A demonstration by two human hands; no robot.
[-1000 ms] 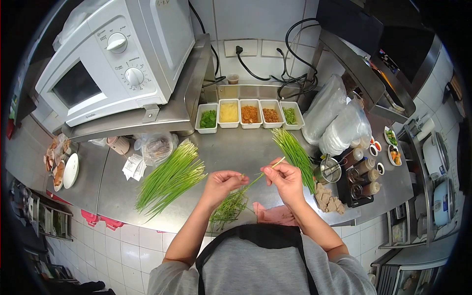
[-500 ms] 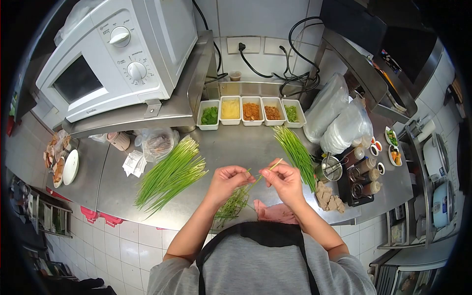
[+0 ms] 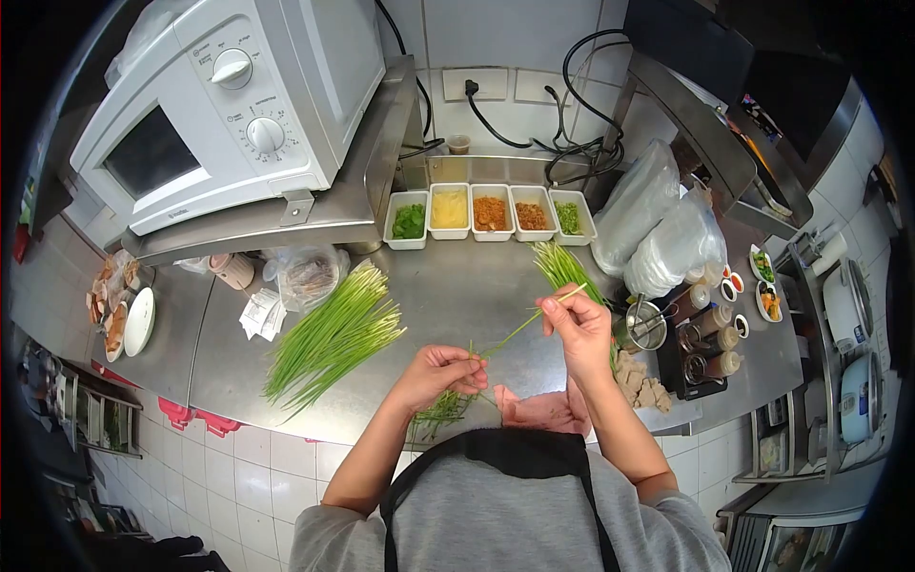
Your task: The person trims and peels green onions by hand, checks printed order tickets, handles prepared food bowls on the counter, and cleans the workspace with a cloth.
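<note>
A single garlic chive stalk (image 3: 518, 330) stretches slantwise between my two hands above the steel counter. My right hand (image 3: 579, 329) pinches its pale end, which sticks out past the fingertips. Lower down, my left hand (image 3: 440, 375) is closed on the stalk's green end, with thin bits of green at the fingertips. Beneath that hand lies a small heap of green scraps (image 3: 440, 410), partly hidden by it. To the left rests a large bundle of garlic chives (image 3: 334, 334). A smaller bundle (image 3: 555, 261) lies at the right, partly covered by my right hand.
Several white tubs of toppings (image 3: 449, 229) line the counter's back. A microwave (image 3: 229, 114) stands on a shelf at left. At right are plastic-wrapped stacks (image 3: 667, 248), a metal pot (image 3: 644, 329) and sauce bottles (image 3: 720, 364). A pink cloth (image 3: 543, 412) lies at the front edge.
My hands have drawn apart: the right went up and to the right with the stalk's pale end, the left slightly down. More of the stalk now shows between them.
</note>
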